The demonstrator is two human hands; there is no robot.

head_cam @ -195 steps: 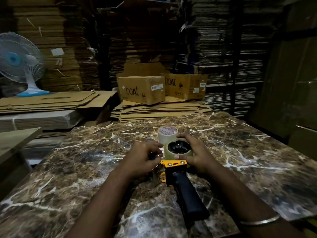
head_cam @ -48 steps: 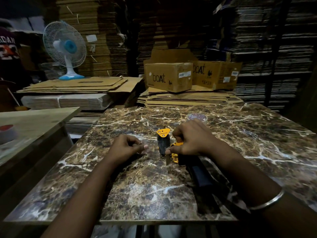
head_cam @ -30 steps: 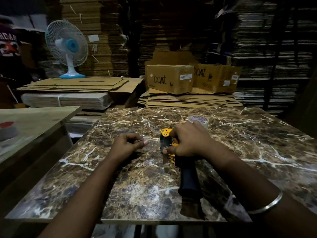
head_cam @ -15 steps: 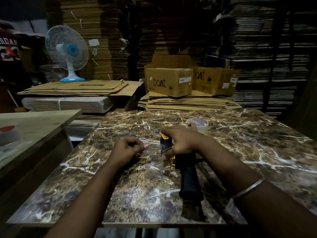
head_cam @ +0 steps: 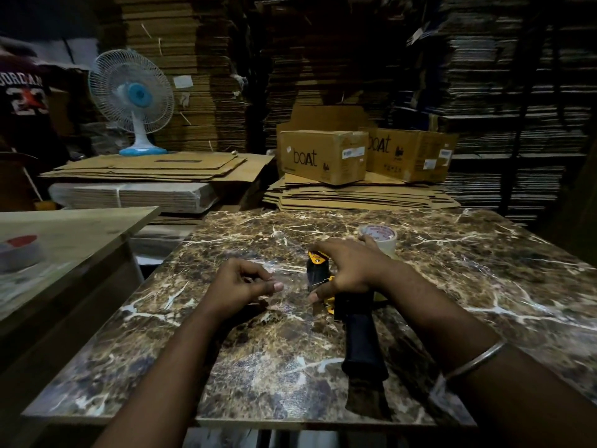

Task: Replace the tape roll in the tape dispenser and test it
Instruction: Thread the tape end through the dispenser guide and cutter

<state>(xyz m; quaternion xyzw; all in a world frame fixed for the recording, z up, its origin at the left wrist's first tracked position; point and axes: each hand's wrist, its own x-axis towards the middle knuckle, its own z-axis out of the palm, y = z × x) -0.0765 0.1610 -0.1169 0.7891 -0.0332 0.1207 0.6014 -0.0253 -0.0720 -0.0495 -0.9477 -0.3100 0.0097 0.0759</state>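
Stacked flattened cardboard fills the dim room behind my marbled worktop [head_cam: 452,286], with a fan [head_cam: 131,95] at the far left and two printed boxes [head_cam: 323,156] further right. On the worktop, my left hand [head_cam: 239,286] is loosely curled, thumb and forefinger pinched together as if on the free end of clear tape; the tape itself is too faint to make out, so I cannot tell whether I truly have it. Just right of that hand the tape dispenser [head_cam: 323,279] lies with its black handle pointing towards me. My right hand [head_cam: 349,266] covers its head, fingers [head_cam: 315,297] wrapped down around it and pressing it to the worktop, so the roll inside is hidden. Beyond that hand, touching my fingertips, a tape roll [head_cam: 378,237] stands on the worktop. I judge I am threading the tape through the front of the dispenser. Next I would need to draw the end past the cutting edge, keep it straight, then take the handle for a test pull.
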